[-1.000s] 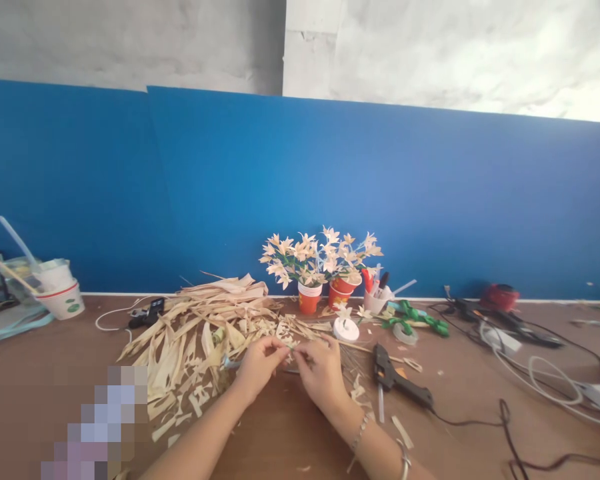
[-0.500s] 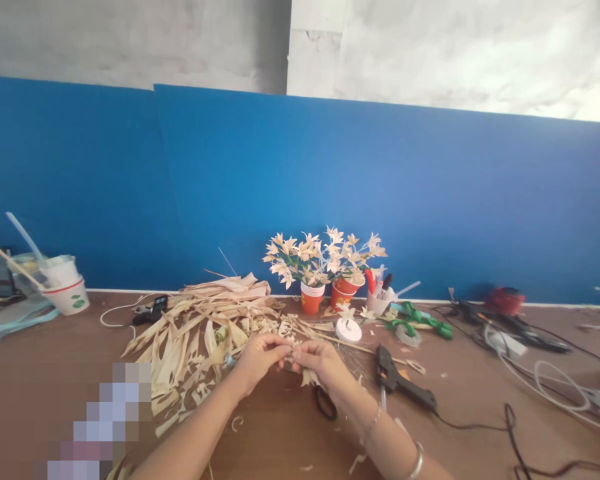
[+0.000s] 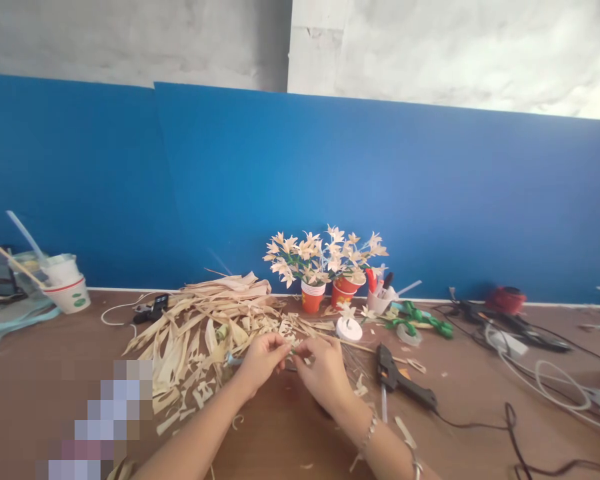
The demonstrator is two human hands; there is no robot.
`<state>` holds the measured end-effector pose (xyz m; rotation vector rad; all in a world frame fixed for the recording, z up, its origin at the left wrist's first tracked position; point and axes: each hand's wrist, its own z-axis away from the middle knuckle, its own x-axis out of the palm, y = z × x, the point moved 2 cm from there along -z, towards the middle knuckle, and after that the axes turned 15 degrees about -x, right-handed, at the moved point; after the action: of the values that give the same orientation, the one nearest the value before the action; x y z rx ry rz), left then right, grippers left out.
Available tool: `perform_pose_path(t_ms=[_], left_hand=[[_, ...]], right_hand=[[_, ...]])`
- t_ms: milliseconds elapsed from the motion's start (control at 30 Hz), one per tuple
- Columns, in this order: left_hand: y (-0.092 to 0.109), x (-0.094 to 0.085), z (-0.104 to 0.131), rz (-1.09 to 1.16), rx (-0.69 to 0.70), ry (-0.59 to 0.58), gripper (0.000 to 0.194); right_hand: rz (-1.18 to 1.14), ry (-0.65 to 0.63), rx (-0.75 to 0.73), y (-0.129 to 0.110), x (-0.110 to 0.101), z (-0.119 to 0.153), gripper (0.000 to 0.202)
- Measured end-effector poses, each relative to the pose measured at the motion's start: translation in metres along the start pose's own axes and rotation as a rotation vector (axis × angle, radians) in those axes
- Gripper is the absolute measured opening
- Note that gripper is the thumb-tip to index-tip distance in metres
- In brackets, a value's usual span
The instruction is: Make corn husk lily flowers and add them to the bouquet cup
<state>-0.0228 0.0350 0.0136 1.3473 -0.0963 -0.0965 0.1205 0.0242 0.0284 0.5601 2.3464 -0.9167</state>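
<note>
Right hand (image 3: 325,372) newly turned — both hands' fingers (image 3: 279,349) pinching green bit (image 3: 293,351) near husks' (image 3: 207,321) edge

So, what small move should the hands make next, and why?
Perhaps a slight twist of the small green piece by the right hand, while the left hand steadies it: both hands seem to pinch it, fingertips close together.

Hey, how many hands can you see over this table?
2: the left hand, beside the pale strips, and the right hand, left of the glue gun, both at a small green piece. Pixelation at lower left may hide others.
</note>
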Motion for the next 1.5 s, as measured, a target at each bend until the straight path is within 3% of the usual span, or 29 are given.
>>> perform_pose_path(t_ms=[100,167,233,400,533,633,767,900,1000,1133,1200,1400,1500], left_hand=[[0.000,-0.001,-0.002,0.005,-0.004,-0.014,0.022],[0.000,-0.002,-0.003,0.015,-0.001,-0.023,0.025],[0.000,-0.003,-0.004,0.038,-0.006,-0.033,0.025],[-0.001,-0.004,-0.001,0.114,-0.021,-0.134,0.026],[0.001,-0.004,0.002,0.125,-0.014,-0.188,0.027],[0.002,-0.005,0.002,0.071,0.005,-0.143,0.027],[0.001,-0.003,0.001,0.007,0.025,-0.043,0.028],[-0.003,0.000,-0.001,-0.024,0.021,0.010,0.028],[-0.004,-0.001,-0.002,-0.039,-0.008,0.008,0.029],[-0.002,-0.002,0.000,0.080,-0.044,-0.097,0.029],[-0.001,-0.002,0.001,0.123,-0.061,-0.130,0.029],[-0.005,0.004,0.003,0.089,-0.049,-0.018,0.027],[-0.008,0.008,0.002,0.068,-0.050,0.035,0.026]], right_hand=[[0.112,0.010,-0.145,-0.006,-0.002,0.002,0.017],[0.050,0.017,-0.109,-0.005,-0.002,0.001,0.016],[-0.145,-0.012,0.039,0.000,-0.001,-0.002,0.014],[-0.922,-0.192,0.512,0.004,0.000,-0.005,0.019],[-1.233,-0.231,0.675,0.002,-0.001,-0.003,0.018],[-1.038,-0.192,0.598,0.004,0.002,-0.003,0.017],[-0.431,-0.042,0.277,0.003,0.001,-0.003,0.016],[0.014,-0.019,-0.020,-0.008,-0.003,-0.001,0.012],[0.000,-0.026,-0.018,-0.008,-0.005,-0.002,0.016],[-0.435,-0.109,0.267,0.004,0.003,-0.003,0.011],[-0.536,-0.131,0.315,0.007,0.007,-0.002,0.009],[0.095,-0.028,-0.064,-0.010,-0.002,0.000,0.014],[0.244,-0.042,-0.146,-0.017,-0.004,0.002,0.014]])
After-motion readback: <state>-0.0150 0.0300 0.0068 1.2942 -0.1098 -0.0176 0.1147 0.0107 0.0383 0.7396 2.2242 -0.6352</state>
